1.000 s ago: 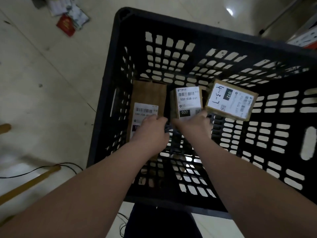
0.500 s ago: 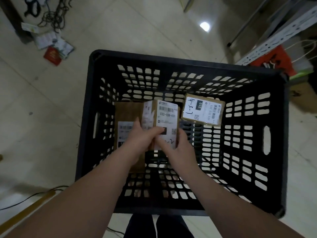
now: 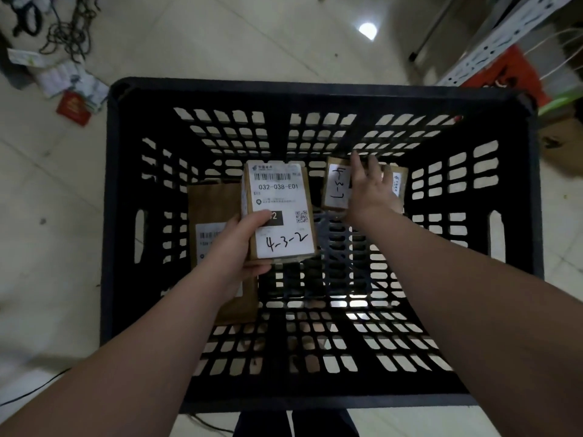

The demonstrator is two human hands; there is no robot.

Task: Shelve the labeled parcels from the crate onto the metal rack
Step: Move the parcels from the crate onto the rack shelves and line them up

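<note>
So I've got the left hand (image 3: 235,250) gripping the 4-3-2 parcel (image 3: 280,197) over the crate (image 3: 315,89); right hand (image 3: 369,190) rests, fingers spread, on the 4-3-1 parcel (image 3: 338,187).

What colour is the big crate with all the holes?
The crate is black; the head view shows it best.

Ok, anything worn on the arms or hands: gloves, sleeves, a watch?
No sleeves: the left arm and right arm are bare to the frame edge. The left hand and right hand wear no gloves; no watch, band or ring shows.
</note>
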